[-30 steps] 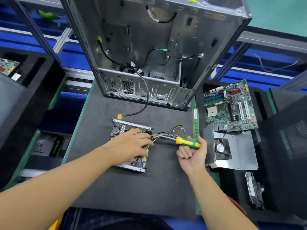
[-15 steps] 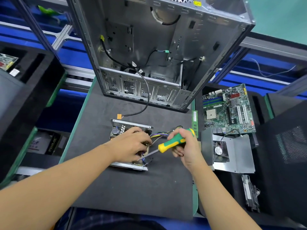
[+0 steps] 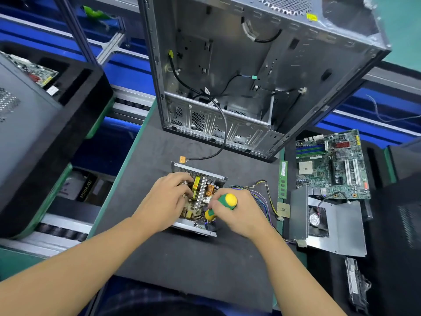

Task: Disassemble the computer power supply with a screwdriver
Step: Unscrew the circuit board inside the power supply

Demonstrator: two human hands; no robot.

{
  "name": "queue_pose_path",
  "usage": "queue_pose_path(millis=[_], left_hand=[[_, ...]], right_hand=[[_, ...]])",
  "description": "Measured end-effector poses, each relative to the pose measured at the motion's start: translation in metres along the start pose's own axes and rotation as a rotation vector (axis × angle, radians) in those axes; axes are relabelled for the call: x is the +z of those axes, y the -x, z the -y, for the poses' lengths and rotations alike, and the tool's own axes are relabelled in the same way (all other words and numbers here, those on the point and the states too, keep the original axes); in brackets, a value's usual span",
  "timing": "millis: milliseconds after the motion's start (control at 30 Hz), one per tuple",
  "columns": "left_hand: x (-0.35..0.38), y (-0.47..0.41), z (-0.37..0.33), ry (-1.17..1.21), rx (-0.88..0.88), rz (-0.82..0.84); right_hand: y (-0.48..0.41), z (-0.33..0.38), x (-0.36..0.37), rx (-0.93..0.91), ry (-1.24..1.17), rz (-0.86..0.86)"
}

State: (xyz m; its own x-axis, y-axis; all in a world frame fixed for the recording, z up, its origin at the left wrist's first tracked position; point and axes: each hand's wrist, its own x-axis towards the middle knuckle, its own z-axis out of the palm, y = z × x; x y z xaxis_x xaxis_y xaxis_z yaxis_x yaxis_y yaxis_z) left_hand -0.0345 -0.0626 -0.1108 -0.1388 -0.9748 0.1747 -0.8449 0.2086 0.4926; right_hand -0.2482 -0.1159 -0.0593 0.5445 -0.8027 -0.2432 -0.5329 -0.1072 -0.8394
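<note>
head view: the right grip [image 3: 237,213] holds the screwdriver [image 3: 229,200] tight; the loose left grip [image 3: 164,201] presses on the power supply [image 3: 201,192].

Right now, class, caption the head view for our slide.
Left hand rests on open power supply; right hand grips screwdriver over it.
</note>
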Motion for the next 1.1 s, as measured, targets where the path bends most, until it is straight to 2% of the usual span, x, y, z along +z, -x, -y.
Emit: queue_pose_path(millis=[333, 533, 1100], left_hand=[[0.008, -0.003, 0.007, -0.152, -0.008, 0.037], [0.011, -0.003, 0.007, -0.156, -0.012, -0.004], [0.013, -0.002, 0.008, -0.162, -0.042, 0.011]], right_hand=[[-0.002, -0.007, 0.001, -0.003, -0.034, -0.012], [-0.003, -0.006, -0.001, -0.012, -0.087, -0.01], [0.001, -0.011, -0.002, 0.004, -0.146, -0.031]])
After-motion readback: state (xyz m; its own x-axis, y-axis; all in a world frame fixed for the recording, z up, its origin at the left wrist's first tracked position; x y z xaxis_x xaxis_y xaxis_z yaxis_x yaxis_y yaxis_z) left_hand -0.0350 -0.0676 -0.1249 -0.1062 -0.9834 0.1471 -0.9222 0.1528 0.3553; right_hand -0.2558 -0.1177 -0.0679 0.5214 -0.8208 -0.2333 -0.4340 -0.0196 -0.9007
